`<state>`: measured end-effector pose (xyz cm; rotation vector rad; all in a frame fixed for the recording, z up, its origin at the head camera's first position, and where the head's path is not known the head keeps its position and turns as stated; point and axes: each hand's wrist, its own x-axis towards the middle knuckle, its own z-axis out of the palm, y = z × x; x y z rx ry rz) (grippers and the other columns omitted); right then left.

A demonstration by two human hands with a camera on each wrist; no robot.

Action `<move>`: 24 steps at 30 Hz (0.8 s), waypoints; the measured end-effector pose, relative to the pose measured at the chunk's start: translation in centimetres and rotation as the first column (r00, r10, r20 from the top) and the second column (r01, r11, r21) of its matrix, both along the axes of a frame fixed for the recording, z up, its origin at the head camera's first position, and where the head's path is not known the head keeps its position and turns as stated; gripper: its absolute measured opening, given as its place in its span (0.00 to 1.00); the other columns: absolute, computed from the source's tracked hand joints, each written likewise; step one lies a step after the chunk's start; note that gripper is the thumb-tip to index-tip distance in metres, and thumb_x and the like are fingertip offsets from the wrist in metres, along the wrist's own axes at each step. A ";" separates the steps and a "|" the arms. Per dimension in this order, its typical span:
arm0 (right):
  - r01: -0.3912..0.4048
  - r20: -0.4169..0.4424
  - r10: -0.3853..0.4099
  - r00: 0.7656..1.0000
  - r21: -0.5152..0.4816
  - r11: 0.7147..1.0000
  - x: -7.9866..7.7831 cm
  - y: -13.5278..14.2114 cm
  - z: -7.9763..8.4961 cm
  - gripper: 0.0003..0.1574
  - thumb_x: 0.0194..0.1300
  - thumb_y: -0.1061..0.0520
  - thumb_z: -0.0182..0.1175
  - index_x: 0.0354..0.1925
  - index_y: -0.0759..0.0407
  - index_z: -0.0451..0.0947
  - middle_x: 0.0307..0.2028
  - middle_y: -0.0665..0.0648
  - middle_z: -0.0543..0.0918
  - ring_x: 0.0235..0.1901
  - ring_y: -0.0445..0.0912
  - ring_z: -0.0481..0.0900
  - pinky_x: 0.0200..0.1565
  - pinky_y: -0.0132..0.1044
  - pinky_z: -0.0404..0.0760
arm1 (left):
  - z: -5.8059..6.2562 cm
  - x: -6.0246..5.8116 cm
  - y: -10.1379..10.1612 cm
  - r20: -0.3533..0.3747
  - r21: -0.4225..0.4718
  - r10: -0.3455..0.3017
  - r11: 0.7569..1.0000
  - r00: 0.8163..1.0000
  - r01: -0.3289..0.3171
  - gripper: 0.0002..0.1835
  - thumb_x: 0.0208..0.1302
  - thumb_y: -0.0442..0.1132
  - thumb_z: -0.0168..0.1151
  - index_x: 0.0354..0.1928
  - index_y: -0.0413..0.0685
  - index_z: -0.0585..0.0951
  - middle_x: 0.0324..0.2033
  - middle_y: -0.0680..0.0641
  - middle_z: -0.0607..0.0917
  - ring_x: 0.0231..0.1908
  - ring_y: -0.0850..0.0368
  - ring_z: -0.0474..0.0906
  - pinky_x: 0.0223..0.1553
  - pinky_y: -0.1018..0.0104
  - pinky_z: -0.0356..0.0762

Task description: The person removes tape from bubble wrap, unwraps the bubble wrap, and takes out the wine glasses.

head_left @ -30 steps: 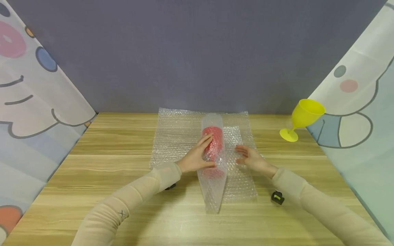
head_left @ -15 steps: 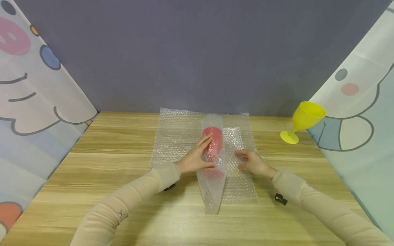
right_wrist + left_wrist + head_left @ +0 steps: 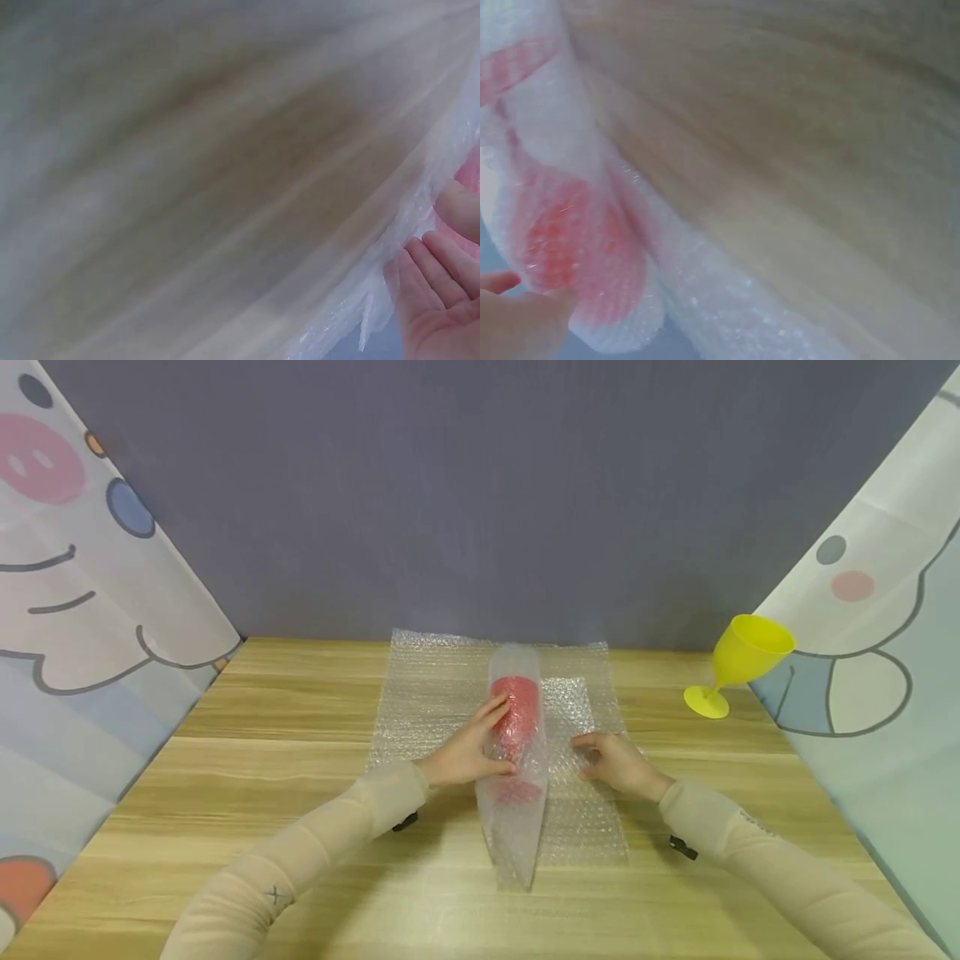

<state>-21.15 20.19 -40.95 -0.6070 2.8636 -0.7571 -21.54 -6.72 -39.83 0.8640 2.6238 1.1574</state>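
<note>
A red goblet (image 3: 517, 706), wrapped in bubble wrap (image 3: 420, 710), lies with its bowl away from me and its foot towards me. My left hand (image 3: 467, 753) holds the wrapped goblet from the left, its fingers over the bowl and its thumb at the stem. In the left wrist view, fingertips press the wrap over the red bowl (image 3: 555, 247). My right hand (image 3: 618, 766) is just right of the roll, low over the flat wrap, thumb and fingers apart. The right wrist view shows its fingers (image 3: 431, 274) at the crinkled wrap edge.
A yellow goblet (image 3: 742, 652) stands at the back right of the wooden table (image 3: 300, 693). The grey panel (image 3: 480, 502) rises behind the table, and printed cloth (image 3: 862, 635) flanks it on both sides. Tapering wrap (image 3: 513, 852) extends towards me.
My right hand has moved slightly down, and its fingers have bent from nearly straight. The left hand stays on the wrapped goblet. The whole view has shifted a little.
</note>
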 end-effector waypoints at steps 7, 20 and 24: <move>0.004 -0.021 -0.003 1.000 0.009 1.000 0.1 0.0 0.0 0.30 0.47 0.63 0.68 0.52 0.67 0.75 0.50 0.68 0.78 0.45 0.59 0.79 0.47 0.50 0.79 | 2.0 1.0 -0.4 0.020 0.025 -0.091 0.996 0.996 0.090 0.39 0.57 0.43 0.63 0.69 0.47 0.57 0.71 0.52 0.50 0.69 0.48 0.50 0.66 0.48 0.57; 0.003 -0.061 0.000 0.998 0.043 0.999 0.2 -0.4 0.1 0.29 0.46 0.63 0.68 0.50 0.67 0.76 0.48 0.67 0.80 0.44 0.57 0.79 0.47 0.49 0.79 | 4.5 5.1 0.4 0.003 -0.148 -0.328 0.934 0.945 0.325 0.23 0.65 0.45 0.53 0.60 0.43 0.72 0.58 0.47 0.75 0.46 0.58 0.77 0.53 0.71 0.73; 0.008 -0.070 -0.004 0.998 0.054 0.999 0.3 -0.4 0.1 0.29 0.46 0.63 0.69 0.50 0.67 0.76 0.48 0.67 0.80 0.43 0.56 0.80 0.47 0.49 0.79 | 4.2 5.9 -0.1 -0.007 -0.174 -0.314 0.935 0.949 0.308 0.25 0.63 0.46 0.56 0.61 0.44 0.71 0.58 0.49 0.75 0.43 0.60 0.77 0.53 0.72 0.73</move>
